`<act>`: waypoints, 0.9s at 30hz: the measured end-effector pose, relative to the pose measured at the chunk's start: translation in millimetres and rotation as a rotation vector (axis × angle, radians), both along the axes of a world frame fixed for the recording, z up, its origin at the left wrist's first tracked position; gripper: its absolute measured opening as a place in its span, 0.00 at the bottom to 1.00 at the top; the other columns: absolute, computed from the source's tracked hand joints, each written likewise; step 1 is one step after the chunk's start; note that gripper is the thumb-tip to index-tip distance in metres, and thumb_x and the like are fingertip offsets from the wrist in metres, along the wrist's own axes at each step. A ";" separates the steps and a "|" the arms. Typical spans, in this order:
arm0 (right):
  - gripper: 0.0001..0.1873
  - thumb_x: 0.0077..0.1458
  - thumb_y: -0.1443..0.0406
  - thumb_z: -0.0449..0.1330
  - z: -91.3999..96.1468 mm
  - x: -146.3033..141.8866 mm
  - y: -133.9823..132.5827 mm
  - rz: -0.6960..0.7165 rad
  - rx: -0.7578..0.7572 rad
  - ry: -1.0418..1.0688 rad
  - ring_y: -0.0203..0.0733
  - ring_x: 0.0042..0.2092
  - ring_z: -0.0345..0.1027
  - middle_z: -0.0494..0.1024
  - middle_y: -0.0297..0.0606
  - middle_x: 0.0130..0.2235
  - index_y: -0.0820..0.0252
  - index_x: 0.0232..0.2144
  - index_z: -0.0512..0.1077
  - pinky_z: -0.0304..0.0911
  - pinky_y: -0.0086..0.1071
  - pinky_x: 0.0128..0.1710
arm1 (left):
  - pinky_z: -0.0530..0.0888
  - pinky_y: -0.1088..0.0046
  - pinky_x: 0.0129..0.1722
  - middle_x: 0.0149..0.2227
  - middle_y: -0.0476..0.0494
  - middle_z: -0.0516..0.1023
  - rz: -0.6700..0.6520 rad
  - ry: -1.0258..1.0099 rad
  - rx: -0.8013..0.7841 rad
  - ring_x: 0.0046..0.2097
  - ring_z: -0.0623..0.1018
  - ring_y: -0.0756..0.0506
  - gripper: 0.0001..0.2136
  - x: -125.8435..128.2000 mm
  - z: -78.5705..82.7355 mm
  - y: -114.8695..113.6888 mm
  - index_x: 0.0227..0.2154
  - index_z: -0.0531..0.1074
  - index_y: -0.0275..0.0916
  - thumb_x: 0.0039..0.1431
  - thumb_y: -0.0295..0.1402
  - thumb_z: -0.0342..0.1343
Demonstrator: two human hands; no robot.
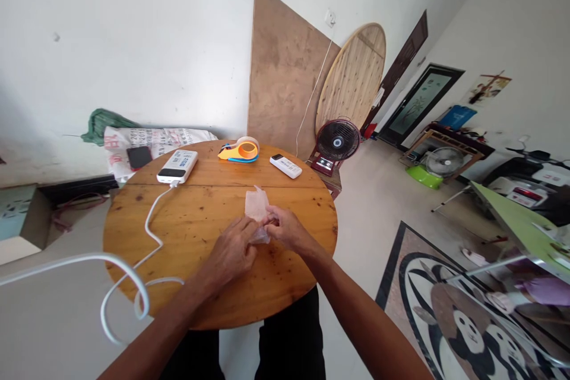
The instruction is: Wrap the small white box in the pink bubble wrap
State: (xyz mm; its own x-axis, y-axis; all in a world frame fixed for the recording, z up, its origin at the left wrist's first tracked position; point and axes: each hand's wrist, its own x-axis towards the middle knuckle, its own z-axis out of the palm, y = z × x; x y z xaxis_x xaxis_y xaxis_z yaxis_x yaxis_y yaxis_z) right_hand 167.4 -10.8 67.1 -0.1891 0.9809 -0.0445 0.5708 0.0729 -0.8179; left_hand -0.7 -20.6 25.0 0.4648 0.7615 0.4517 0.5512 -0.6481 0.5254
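Note:
A small, pale pink, translucent plastic bag or wrapper (256,204) lies near the middle of the round wooden table (187,249). My left hand (232,249) is at its lower left, fingers curled and pressed onto its near part. From the right, my right hand (285,228) pinches the wrapper's edge between thumb and fingers. Both hands meet over the wrapper, so part of it is hidden. Whether anything is inside it I cannot tell.
On the table are a white power bank (179,166) with a white cable (154,231), an orange-and-blue tape dispenser (240,149) and a smaller white device (285,166). A fan (337,142) stands beyond the table's right side. A green table (512,214) is at far right.

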 end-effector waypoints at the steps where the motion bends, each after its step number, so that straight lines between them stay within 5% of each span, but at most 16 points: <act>1: 0.24 0.46 0.74 0.55 0.4 -1.9 -1.0 0.019 0.049 -0.091 0.35 0.33 0.68 0.77 0.35 0.37 0.62 0.48 0.65 0.63 0.27 0.33 | 0.70 0.67 0.45 0.41 0.43 0.73 0.040 -0.067 -0.051 0.44 0.71 0.44 0.20 -0.3 -0.1 0.0 0.43 0.68 0.39 0.45 0.20 0.46; 5: 0.22 0.48 0.72 0.55 3.1 -10.5 -6.2 0.068 0.180 -0.372 0.38 0.37 0.68 0.76 0.38 0.40 0.61 0.48 0.65 0.60 0.30 0.37 | 0.70 0.72 0.36 0.34 0.47 0.74 0.157 -0.271 -0.247 0.35 0.73 0.47 0.10 3.9 2.9 5.1 0.35 0.68 0.39 0.51 0.26 0.46; 10: 0.25 0.51 0.71 0.54 3.0 -12.7 -8.2 0.055 0.210 -0.511 0.41 0.37 0.68 0.75 0.40 0.39 0.59 0.53 0.60 0.58 0.30 0.34 | 0.65 0.74 0.29 0.24 0.50 0.72 0.174 -0.195 -0.414 0.27 0.70 0.49 0.09 16.6 12.6 19.4 0.26 0.68 0.39 0.55 0.38 0.48; 18: 0.29 0.47 0.71 0.56 4.5 -1.7 3.9 0.194 0.214 -0.327 0.39 0.35 0.67 0.75 0.37 0.37 0.58 0.54 0.60 0.58 0.27 0.32 | 0.61 0.75 0.27 0.22 0.53 0.70 0.138 -0.146 -0.500 0.26 0.68 0.50 0.09 17.2 6.0 34.9 0.24 0.66 0.39 0.53 0.39 0.50; 23: 0.36 0.46 0.68 0.61 15.2 16.0 17.0 0.391 0.080 -0.168 0.34 0.31 0.65 0.75 0.33 0.38 0.55 0.58 0.58 0.60 0.26 0.31 | 0.62 0.75 0.27 0.24 0.53 0.69 0.074 -0.142 -0.516 0.26 0.68 0.50 0.05 14.4 3.0 37.9 0.27 0.66 0.40 0.51 0.35 0.51; 27: 0.19 0.54 0.68 0.54 10.9 37.2 30.0 0.233 0.121 -0.042 0.33 0.32 0.65 0.76 0.34 0.37 0.58 0.49 0.69 0.61 0.26 0.34 | 0.63 0.75 0.27 0.23 0.52 0.68 0.104 -0.065 -0.466 0.26 0.67 0.50 0.03 15.6 3.5 38.4 0.26 0.65 0.40 0.51 0.33 0.50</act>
